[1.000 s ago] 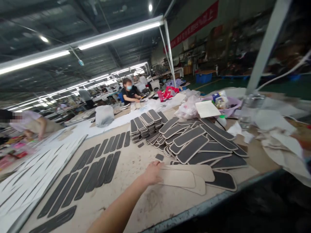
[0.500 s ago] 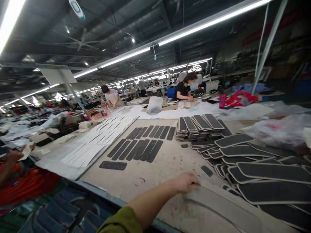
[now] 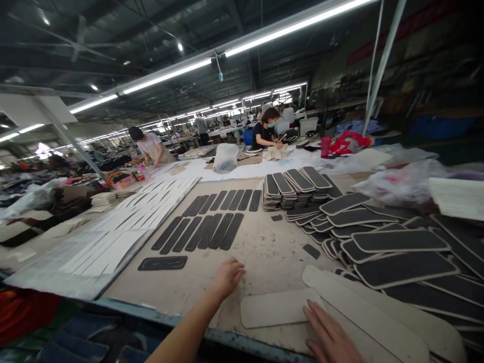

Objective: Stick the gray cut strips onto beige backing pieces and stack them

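Worktable: the broad beige top (image 3: pixel 260 257) has a bare patch in the middle, probably left for the hands to work over.
Slit white sheets: spread on the left of the table (image 3: pixel 106 242), beyond the dark strips, likely flat so they don't crease.
Heap: dark panels with pale edges (image 3: pixel 401 242) lie slumped over one another on the right, as though dropped there quickly.
Dark strips: two slanting rows (image 3: pixel 212 229), mostly side by side, maybe so each can be picked up singly; one lies crosswise nearer the front edge.
Stacks: more dark panels (image 3: pixel 300 184) squared up behind the heap, presumably to save room.
Long beige panels: overlapping at the near right (image 3: pixel 366 315), just in front of the heap.
Short beige panel: flat near the table's front edge (image 3: pixel 276 307), its right end by the right hand.
Right hand: palm down, fingers extended (image 3: pixel 328 333), resting over the beige panels, seemingly to steady them.
Left hand: over bare tabletop, fingers bent (image 3: pixel 229 277); whether they pinch anything, I can't make out.
Scrap: a small dark piece (image 3: pixel 311 251) beside the heap, perhaps an offcut.
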A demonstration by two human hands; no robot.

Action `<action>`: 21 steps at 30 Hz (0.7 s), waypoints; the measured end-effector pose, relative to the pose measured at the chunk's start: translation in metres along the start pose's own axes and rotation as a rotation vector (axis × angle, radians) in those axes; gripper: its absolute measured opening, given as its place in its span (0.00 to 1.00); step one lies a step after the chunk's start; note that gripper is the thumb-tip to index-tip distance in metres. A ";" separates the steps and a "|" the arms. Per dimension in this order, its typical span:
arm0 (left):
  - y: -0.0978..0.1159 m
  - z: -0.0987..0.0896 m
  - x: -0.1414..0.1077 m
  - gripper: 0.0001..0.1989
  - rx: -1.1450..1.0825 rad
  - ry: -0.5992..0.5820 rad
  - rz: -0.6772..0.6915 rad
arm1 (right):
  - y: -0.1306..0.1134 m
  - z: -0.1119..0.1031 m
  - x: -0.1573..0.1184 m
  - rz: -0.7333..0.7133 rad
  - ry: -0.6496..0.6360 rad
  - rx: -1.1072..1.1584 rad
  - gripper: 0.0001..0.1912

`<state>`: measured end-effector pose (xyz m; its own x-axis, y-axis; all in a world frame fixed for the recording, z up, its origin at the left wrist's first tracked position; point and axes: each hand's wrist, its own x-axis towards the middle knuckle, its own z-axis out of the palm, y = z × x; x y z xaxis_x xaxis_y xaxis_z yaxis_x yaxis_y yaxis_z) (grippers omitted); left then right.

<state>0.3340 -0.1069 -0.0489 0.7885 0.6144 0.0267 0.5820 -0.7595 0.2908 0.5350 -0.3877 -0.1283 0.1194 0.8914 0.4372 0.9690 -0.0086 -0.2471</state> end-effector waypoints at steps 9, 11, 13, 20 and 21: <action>-0.067 -0.023 0.050 0.14 0.369 -0.101 -0.122 | -0.007 0.020 0.005 0.032 -0.064 -0.169 0.29; -0.070 -0.022 0.056 0.13 0.389 -0.147 -0.099 | -0.010 0.017 0.002 0.033 -0.033 -0.195 0.28; -0.070 -0.022 0.061 0.13 0.404 -0.180 -0.073 | -0.013 0.014 0.002 0.021 -0.011 -0.231 0.27; -0.063 -0.031 0.067 0.09 0.424 -0.179 -0.016 | -0.029 0.001 0.014 0.113 -0.065 -0.232 0.22; -0.059 -0.034 0.065 0.10 0.429 -0.158 -0.019 | -0.033 -0.003 0.014 0.143 -0.089 -0.198 0.21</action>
<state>0.3442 -0.0153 -0.0316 0.7779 0.6145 -0.1310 0.6004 -0.7885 -0.1335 0.5055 -0.3761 -0.1115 0.2471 0.9110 0.3302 0.9682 -0.2181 -0.1229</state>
